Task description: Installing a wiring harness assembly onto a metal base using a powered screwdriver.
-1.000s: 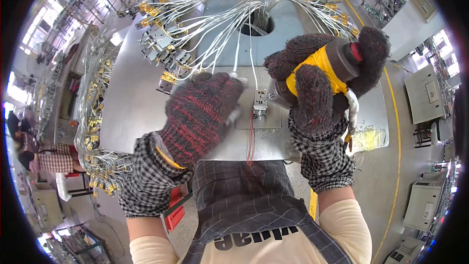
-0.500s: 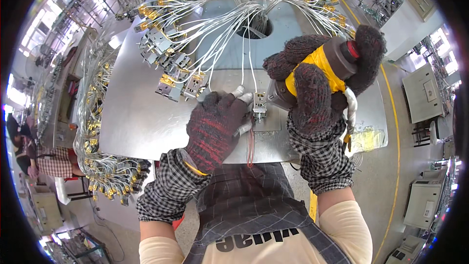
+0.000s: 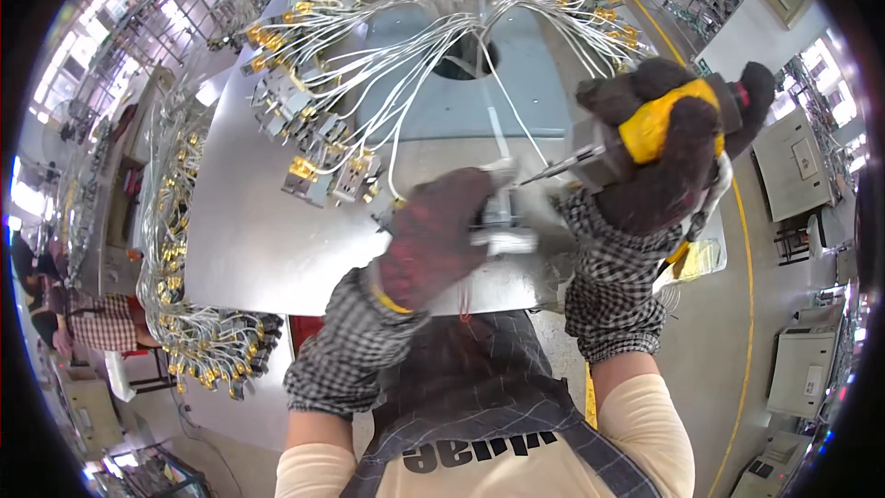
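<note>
My left hand (image 3: 435, 238), in a dark red-flecked knit glove with white-wrapped fingertips, is closed around a small metal socket module (image 3: 499, 210) at the table's near middle. Motion smears both, so the exact grip is hard to see. White wires (image 3: 494, 124) run from the module toward the hole in a grey-blue plate. My right hand (image 3: 666, 186), gloved too, grips a power screwdriver (image 3: 666, 120) wrapped in yellow tape. Its thin bit (image 3: 550, 170) points left, with the tip close to the wires beside my left fingertips. Thin red wires (image 3: 465, 300) hang at the table's front edge.
Several wired metal modules (image 3: 309, 120) lie at the left of the metal table (image 3: 249, 249). Many yellow-ended white cables fan over the grey-blue plate (image 3: 525, 101). A hanging cable bundle (image 3: 171, 249) lines the left side. Another person (image 3: 101, 321) is at far left.
The screwdriver has swung up and right, and its bit now shows. My left hand has moved slightly right, and the module, earlier lying on the table beside my fingers, has shifted with it.
</note>
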The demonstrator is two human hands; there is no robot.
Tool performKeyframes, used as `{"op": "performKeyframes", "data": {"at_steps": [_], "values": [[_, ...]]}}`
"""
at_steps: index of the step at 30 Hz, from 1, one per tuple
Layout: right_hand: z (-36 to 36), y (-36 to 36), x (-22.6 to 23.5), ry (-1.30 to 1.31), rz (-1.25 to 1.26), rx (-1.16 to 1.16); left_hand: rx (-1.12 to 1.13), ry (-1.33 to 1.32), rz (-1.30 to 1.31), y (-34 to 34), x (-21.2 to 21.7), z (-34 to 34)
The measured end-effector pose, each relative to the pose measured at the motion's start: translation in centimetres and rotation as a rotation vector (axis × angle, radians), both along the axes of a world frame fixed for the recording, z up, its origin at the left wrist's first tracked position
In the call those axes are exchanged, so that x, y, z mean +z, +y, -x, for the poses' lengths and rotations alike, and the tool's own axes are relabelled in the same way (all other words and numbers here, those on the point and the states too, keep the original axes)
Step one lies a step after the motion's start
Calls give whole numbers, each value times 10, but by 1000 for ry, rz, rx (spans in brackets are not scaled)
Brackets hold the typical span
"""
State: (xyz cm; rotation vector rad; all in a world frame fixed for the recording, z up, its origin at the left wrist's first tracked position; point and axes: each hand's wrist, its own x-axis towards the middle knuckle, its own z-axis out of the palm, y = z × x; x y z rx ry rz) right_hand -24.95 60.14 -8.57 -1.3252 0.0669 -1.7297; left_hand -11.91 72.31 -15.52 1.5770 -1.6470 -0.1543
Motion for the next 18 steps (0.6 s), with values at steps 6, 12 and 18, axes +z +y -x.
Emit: {"op": "performKeyframes", "data": {"at_steps": [6,12,18], "values": [[-5,8,-13,-33,0,226,-35,-202,-165,0,3,-31],[-11,50,15,-37,-236,235,-187,-417,-510,-13,37,-24],[-7,25,-8,-6,-174,194,-180,-408,-389,-12,36,-24]]}}
